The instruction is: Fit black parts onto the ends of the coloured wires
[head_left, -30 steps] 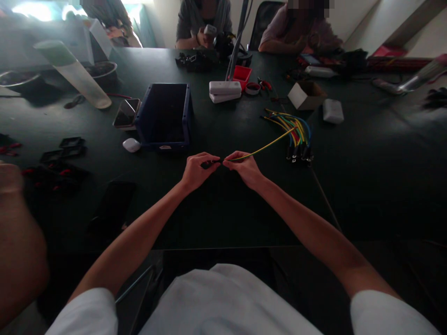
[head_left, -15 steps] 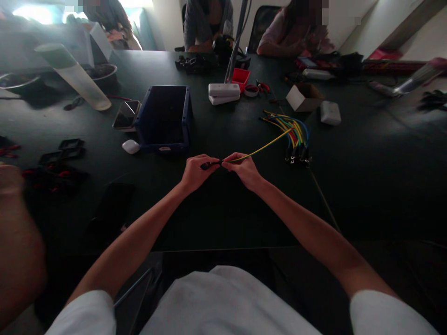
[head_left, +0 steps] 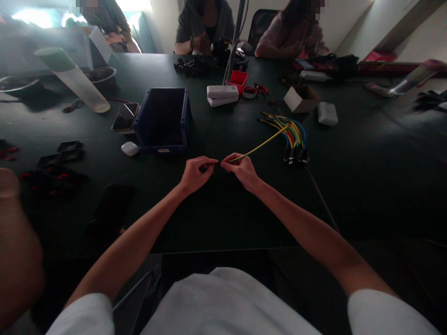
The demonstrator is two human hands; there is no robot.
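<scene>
Between my two hands a yellow-green wire [head_left: 267, 141] is held, its free length slanting up to the right. My right hand [head_left: 242, 171] pinches it near its dark end, thumb against fingers. My left hand [head_left: 197, 173] is closed at the fingertips on the small black end of the same wire; what exactly sits there is mostly covered. The fingertips of both hands are almost touching. To the right lies a bundle of wires [head_left: 296, 132] in yellow, blue, green and red, with black sleeves and metal ring terminals at the lower ends.
A dark blue bin [head_left: 162, 150] stands left of centre, beside a phone [head_left: 125, 116] and a white case [head_left: 130, 148]. Behind are white boxes [head_left: 222, 93], a red tray [head_left: 239, 80] and an open carton [head_left: 301, 102]. Another person's arm [head_left: 21, 242] is at left; people sit opposite.
The dark piece that showed across my left fingers is now mostly out of sight, and my left fingers have closed to a finer pinch. My right hand has barely moved.
</scene>
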